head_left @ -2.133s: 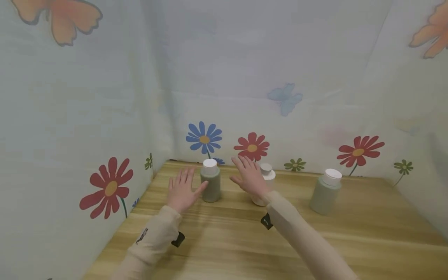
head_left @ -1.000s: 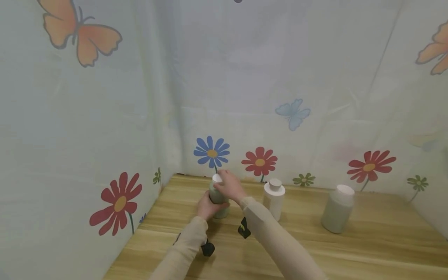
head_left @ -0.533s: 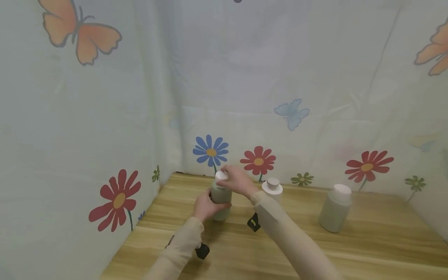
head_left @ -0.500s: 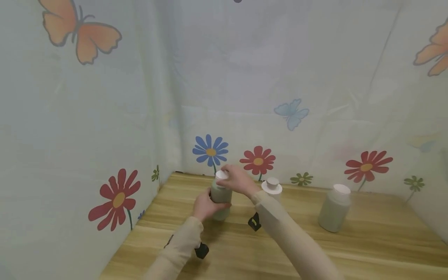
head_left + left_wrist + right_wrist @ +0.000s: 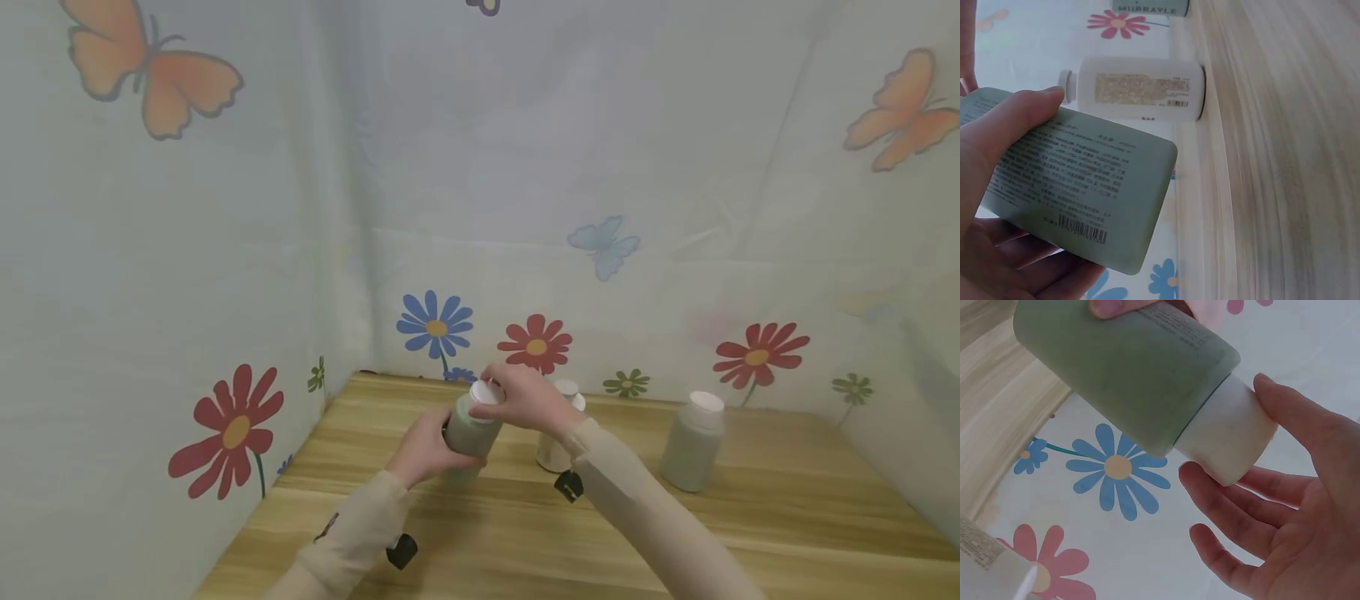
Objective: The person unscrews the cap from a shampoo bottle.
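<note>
A green bottle with a white cap is tilted in the air above the wooden table, its cap end up and to the right in the head view. My left hand grips its body, the thumb across the printed label side in the left wrist view. At the cap is my right hand; thumb and fingers pinch it from opposite sides in the right wrist view. The cap sits on the bottle. Just behind my right wrist stands a white bottle, upright and partly hidden in the head view.
A second green bottle with a white lid stands upright on the right of the wooden table. A white curtain printed with flowers and butterflies closes off the back and sides.
Both hands came together from spread positions and took hold of the green bottle, left on the body, right on the cap. The bottle has since risen and tilted to the right.
</note>
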Demonstrator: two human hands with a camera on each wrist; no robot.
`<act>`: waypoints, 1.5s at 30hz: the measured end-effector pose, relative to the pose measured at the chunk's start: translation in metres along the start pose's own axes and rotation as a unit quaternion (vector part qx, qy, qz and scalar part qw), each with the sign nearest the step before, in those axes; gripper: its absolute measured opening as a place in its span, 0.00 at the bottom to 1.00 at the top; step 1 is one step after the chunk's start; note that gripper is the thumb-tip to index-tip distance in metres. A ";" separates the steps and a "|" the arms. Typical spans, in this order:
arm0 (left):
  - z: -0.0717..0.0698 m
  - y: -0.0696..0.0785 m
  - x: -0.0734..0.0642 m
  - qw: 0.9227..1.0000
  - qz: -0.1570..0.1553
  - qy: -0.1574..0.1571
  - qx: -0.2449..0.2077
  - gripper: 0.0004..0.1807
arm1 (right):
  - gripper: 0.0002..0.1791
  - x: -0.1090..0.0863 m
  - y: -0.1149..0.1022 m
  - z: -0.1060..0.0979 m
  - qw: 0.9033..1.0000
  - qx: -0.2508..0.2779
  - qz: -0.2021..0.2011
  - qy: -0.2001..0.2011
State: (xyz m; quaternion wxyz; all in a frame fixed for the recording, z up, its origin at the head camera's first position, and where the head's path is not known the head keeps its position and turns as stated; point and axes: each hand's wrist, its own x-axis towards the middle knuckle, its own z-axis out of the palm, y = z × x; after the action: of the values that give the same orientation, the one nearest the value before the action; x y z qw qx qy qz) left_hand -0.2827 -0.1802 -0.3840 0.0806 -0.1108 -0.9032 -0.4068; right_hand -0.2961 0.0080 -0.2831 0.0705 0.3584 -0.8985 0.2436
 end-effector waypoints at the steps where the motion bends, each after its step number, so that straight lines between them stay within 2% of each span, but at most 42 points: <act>1: 0.000 0.000 -0.003 1.000 -0.001 -0.004 0.005 0.40 | 0.21 -0.004 0.000 0.000 1.000 -0.003 -0.006 -0.003; 5: 0.001 0.001 -0.012 0.999 0.005 -0.013 0.040 0.41 | 0.20 -0.017 0.003 0.002 1.000 -0.020 -0.019 0.000; 10: 0.005 0.002 -0.019 0.997 0.016 -0.020 0.078 0.39 | 0.20 -0.031 0.014 0.011 0.999 -0.014 -0.034 0.007; 15: 0.010 0.004 -0.022 0.995 0.028 -0.027 0.093 0.38 | 0.21 -0.039 0.026 0.021 0.998 -0.016 -0.065 0.018; 19: 0.011 0.004 -0.022 0.995 0.029 -0.028 0.094 0.38 | 0.23 -0.042 0.031 0.021 0.995 -0.022 -0.092 0.024; 24: 0.013 0.001 -0.021 0.994 0.041 -0.031 0.094 0.37 | 0.27 -0.045 0.034 0.018 0.991 -0.039 -0.126 0.000; 28: 0.014 -0.002 -0.023 0.993 0.054 -0.024 0.104 0.35 | 0.28 -0.047 0.035 0.018 0.990 -0.027 -0.136 -0.027; 30: 0.015 -0.003 -0.023 0.993 0.053 -0.021 0.107 0.35 | 0.28 -0.047 0.035 0.019 0.990 -0.021 -0.136 -0.032; 34: 0.016 -0.002 -0.025 0.994 0.033 -0.020 0.102 0.38 | 0.30 -0.047 0.033 0.020 0.992 -0.005 -0.122 -0.031; 39: 0.015 0.001 -0.026 0.995 0.016 -0.013 0.098 0.41 | 0.34 -0.048 0.031 0.020 0.997 0.018 -0.079 -0.016; 43: 0.014 0.001 -0.027 0.995 0.015 -0.013 0.101 0.40 | 0.28 -0.047 0.033 0.021 0.998 0.031 -0.057 -0.003; 45: 0.015 0.002 -0.027 0.995 0.016 -0.014 0.100 0.40 | 0.24 -0.046 0.035 0.022 0.997 0.044 -0.059 -0.003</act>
State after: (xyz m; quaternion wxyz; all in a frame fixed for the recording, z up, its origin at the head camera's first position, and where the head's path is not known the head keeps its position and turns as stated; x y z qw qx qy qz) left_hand -0.2567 -0.1719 -0.3989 0.0847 -0.1221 -0.9386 -0.3114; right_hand -0.2844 0.0472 -0.3298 0.0660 0.4142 -0.8645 0.2770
